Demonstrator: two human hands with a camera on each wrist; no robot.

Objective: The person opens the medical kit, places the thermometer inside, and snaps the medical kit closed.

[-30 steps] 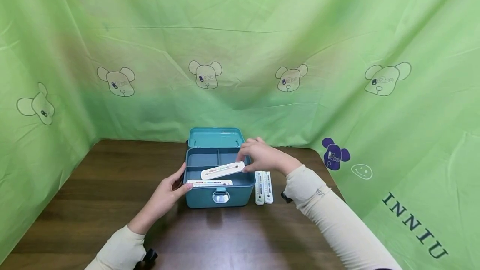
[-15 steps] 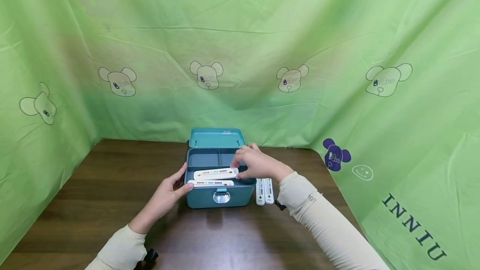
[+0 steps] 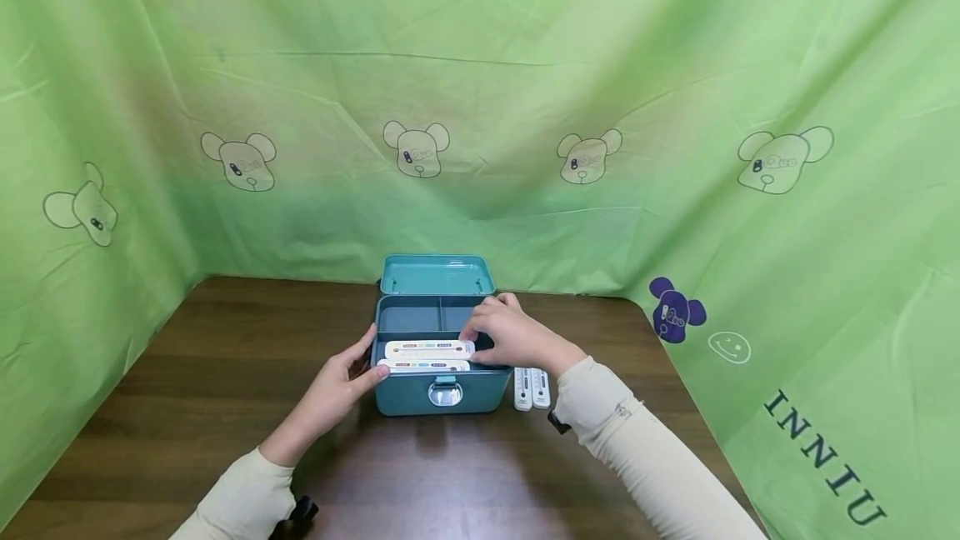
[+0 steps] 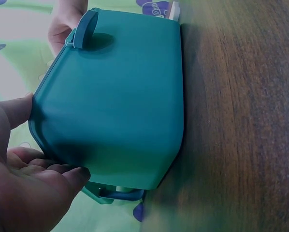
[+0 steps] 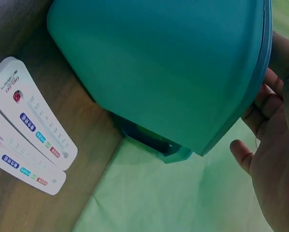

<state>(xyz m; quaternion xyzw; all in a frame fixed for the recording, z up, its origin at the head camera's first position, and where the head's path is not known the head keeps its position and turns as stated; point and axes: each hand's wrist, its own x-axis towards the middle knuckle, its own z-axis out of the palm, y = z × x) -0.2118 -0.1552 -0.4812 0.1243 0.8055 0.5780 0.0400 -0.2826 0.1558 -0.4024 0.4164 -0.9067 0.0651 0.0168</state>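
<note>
A teal lidded box (image 3: 480, 394) stands open on the table. My left hand (image 3: 347, 382) grips its front left corner, thumb at the rim and fingers along the side. Inside the front compartment, one white thermometer (image 3: 426, 366) lies along the front wall. Just behind it is a second white thermometer (image 3: 420, 349), its right end pinched by my right hand (image 3: 517, 336). Both carry coloured labels. In the right wrist view the box wall hides the right fingertips. Two more thermometers, one nearer the box (image 5: 36, 113) and one beside it (image 5: 26, 154), lie on the table.
The box's lid (image 3: 437, 276) is tipped back, and a divider splits the rear part into two compartments (image 3: 408, 319). A metal-coloured latch (image 3: 446, 395) is on the front. Brown wooden table (image 3: 225, 357); a green printed cloth (image 3: 495, 223) hangs behind and at both sides.
My right hand has moved left and down, bringing its thermometer from slanted to level behind the front one. The left hand keeps its grip on the box corner.
</note>
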